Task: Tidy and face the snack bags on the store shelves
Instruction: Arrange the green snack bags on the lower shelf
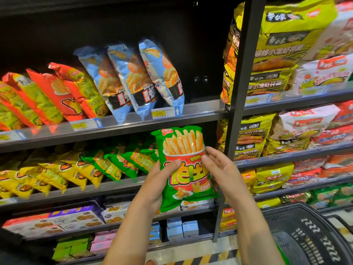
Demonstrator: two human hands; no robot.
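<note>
**Green bag held in both hands, just left of the upright**

I hold the green bag upright, face toward me, just left of the black upright. My left hand grips its left edge, thumb across the front; the fingers behind it are hidden. My right hand pinches the right edge, thumb on the front, covering part of the print. Farther left of the upright, shelved green bags lean, too blurred to read. Blue bags lean on the shelf above those. Right of the upright, a black basket is cut off at the frame's lower corner.
</note>
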